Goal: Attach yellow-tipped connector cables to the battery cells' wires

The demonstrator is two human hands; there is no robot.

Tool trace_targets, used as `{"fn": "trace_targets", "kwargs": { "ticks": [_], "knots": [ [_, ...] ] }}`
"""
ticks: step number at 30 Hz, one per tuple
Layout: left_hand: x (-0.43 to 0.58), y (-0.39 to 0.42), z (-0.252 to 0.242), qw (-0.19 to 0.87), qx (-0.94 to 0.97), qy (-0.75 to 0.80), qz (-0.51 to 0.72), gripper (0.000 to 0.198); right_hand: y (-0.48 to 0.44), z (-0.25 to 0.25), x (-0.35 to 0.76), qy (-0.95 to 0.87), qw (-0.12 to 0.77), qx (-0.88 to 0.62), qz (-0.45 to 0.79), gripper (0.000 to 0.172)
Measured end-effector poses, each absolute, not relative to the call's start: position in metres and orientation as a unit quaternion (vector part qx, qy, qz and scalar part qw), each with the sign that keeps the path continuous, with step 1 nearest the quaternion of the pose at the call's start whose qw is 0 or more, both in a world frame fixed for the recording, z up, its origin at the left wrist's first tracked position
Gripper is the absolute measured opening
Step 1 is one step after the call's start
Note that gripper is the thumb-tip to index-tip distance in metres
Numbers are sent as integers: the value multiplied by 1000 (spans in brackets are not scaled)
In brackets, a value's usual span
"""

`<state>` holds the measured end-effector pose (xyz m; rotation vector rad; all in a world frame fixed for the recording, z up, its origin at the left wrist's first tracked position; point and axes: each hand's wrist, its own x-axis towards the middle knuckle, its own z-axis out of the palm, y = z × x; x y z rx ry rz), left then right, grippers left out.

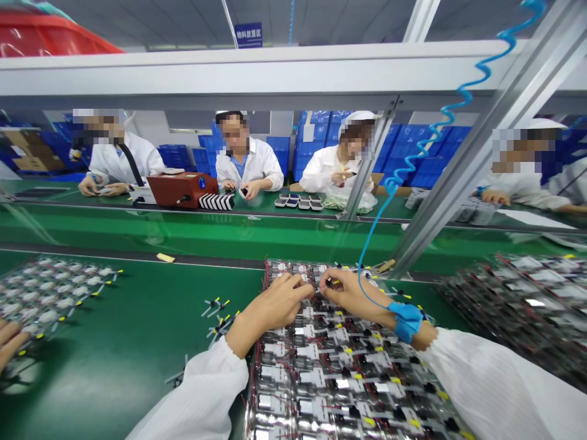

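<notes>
A clear plastic tray [296, 391] full of small white assemblies with red wires, black pieces and yellow tips lies in front of me. Over its far part, my left hand [280, 300] bends its fingers down, fingertips close together among the parts. Facing it from the right is my right hand [352, 294], thumb and index finger curled into a pinch. Whatever lies between the fingertips of either hand is too small and covered to make out. A blue wrist strap [407, 321] with a coiled cord [415, 156] is on my right wrist.
Loose small pieces with yellow tips [219, 307] lie left of the tray. Another filled tray [57, 287] stands at far left, near another person's hand [10, 342]. More stacked parts [527, 299] are at right. A metal post [486, 134] rises ahead; co-workers sit across the bench.
</notes>
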<state>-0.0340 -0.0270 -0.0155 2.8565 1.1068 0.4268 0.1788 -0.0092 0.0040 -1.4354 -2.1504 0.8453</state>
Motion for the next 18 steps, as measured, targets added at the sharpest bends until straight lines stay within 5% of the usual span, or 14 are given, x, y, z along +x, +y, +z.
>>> {"fn": "trace_targets", "kwargs": {
  "ticks": [5, 18],
  "knots": [
    [-39, -25, -18, 73, 915, 346, 194, 13, -12, 5, 172, -771, 216, -502, 326, 10],
    [-42, -18, -27, 171, 880, 375, 236, 26, -9, -2, 168, -777, 218, -494, 324, 8]
  ]
}}
